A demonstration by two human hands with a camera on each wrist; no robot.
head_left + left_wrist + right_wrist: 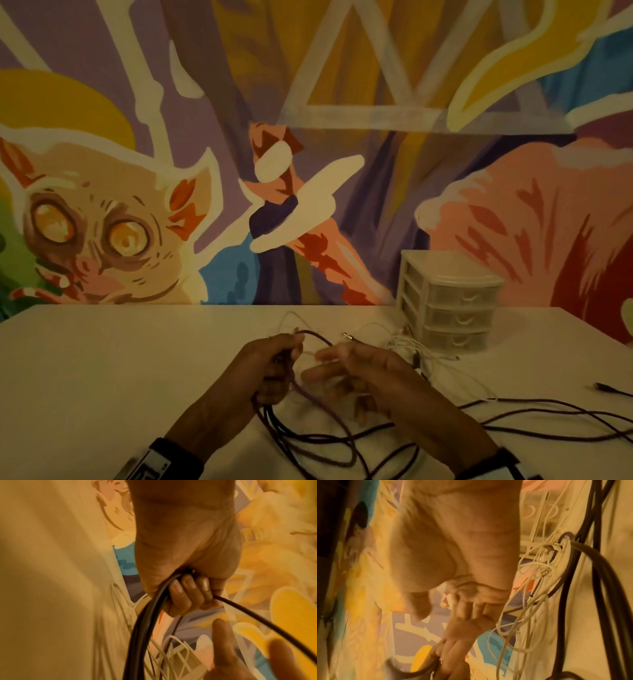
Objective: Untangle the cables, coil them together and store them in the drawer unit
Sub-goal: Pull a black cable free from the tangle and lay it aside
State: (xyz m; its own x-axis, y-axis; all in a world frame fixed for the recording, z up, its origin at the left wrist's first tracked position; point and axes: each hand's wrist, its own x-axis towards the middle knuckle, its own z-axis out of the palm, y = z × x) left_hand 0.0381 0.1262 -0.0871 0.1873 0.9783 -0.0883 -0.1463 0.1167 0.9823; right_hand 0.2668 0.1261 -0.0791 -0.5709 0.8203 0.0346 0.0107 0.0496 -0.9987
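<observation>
My left hand is raised over the white table and grips several loops of the dark purple cable. In the left wrist view its fingers curl round the cable. My right hand hovers just right of it, blurred, with its fingers stretched toward the left hand. The right wrist view shows its palm and loose fingers holding nothing that I can make out. A tangle of thin white cables lies beside the white three-drawer unit, whose drawers are closed.
More purple cable trails across the table to the right, with a plug end near the right edge. A painted mural wall stands directly behind the table. The drawer unit stands against that wall at the back right.
</observation>
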